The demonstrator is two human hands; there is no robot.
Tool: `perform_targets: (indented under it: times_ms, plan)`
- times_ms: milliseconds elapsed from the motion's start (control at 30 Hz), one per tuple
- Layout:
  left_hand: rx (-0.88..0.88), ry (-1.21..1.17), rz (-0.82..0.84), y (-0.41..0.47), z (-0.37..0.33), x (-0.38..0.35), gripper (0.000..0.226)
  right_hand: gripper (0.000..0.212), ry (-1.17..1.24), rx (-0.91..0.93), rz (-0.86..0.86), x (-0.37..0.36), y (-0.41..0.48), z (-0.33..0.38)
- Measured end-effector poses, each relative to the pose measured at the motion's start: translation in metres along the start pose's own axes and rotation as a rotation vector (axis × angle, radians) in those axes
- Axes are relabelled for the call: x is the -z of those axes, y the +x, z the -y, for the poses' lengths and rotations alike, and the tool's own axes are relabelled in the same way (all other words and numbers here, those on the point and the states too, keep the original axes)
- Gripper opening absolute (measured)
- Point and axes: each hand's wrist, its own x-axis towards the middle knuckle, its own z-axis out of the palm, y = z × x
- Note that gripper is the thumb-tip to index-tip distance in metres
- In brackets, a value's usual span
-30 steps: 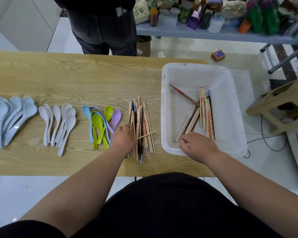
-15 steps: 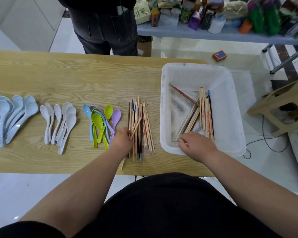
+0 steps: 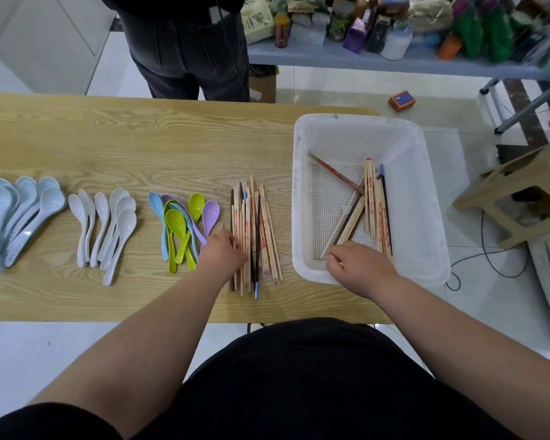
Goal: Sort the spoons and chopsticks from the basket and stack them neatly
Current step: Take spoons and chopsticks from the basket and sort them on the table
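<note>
Item: chopsticks (image 3: 369,198), in basket (image 3: 432,223), fanning away from my right hand (image 3: 359,265); fingers curled over their near tips, grip indiscernible. Probably light, stiff, slick, likely to roll; pinch together near the ends. My left hand (image 3: 221,252) against sorted pile (image 3: 267,223), hold unclear.

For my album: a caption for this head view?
Left hand on the chopstick pile; right hand at chopsticks in the basket.

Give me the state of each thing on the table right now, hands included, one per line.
basket: upright, holds chopsticks
basket chopsticks: loose, some crossed
table chopsticks: roughly parallel pile
coloured spoons: overlapping group
white spoons: overlapping group
pale blue spoons: overlapping group
left hand: touches table chopsticks, grip unclear
right hand: in basket, fingers curled at chopstick ends
</note>
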Motion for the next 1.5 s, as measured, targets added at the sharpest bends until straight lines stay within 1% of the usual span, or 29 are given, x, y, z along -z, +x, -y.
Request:
perform_targets:
  times_ms: [133,233,300,367,467,567,700,800,1000,1100,1200,1367,1500]
  plan:
    - [-0.03,0.073,0.045,-0.004,0.004,-0.005,0.043,0.024,0.001,0.007,-0.001,-0.001,0.0,-0.001]
    - [-0.104,0.118,-0.048,-0.005,0.006,-0.007,0.032,0.024,-0.002,0.009,0.006,0.0,0.0,-0.001]
    - [-0.116,0.178,-0.091,-0.009,0.008,-0.006,0.027,0.024,-0.005,0.011,0.008,0.001,0.0,-0.001]
    - [-0.092,0.222,-0.061,-0.018,0.009,-0.001,0.024,0.025,-0.006,0.015,0.008,0.001,-0.001,-0.001]
    - [-0.08,0.27,-0.042,-0.036,0.025,0.006,0.012,0.026,-0.02,0.029,0.011,0.002,-0.001,-0.001]
    - [-0.032,0.309,-0.005,-0.053,0.06,0.007,0.01,0.028,-0.019,0.032,0.012,0.002,0.0,-0.002]
    - [0.038,0.295,0.011,-0.064,0.094,0.005,0.013,0.03,-0.008,0.044,0.017,0.003,0.002,-0.002]
    - [0.046,0.279,0.023,-0.065,0.099,0.004,0.015,0.031,-0.008,0.053,0.018,0.005,0.001,-0.001]
    - [0.056,0.253,0.038,-0.066,0.087,-0.001,0.011,0.03,-0.007,0.051,0.021,0.004,0.002,-0.002]
    - [0.033,0.232,0.061,-0.065,0.077,-0.006,0.015,0.032,-0.003,0.053,0.015,0.004,0.002,-0.003]
    - [0.001,0.21,0.075,-0.062,0.061,-0.008,0.026,0.031,-0.001,0.045,0.004,0.003,0.001,-0.003]
    - [-0.068,0.217,0.066,-0.055,0.041,-0.008,0.04,0.03,-0.009,0.049,-0.003,0.004,0.0,-0.002]
    - [-0.105,0.247,0.102,-0.054,0.03,-0.006,0.048,0.03,-0.017,0.047,-0.004,0.004,0.0,-0.001]
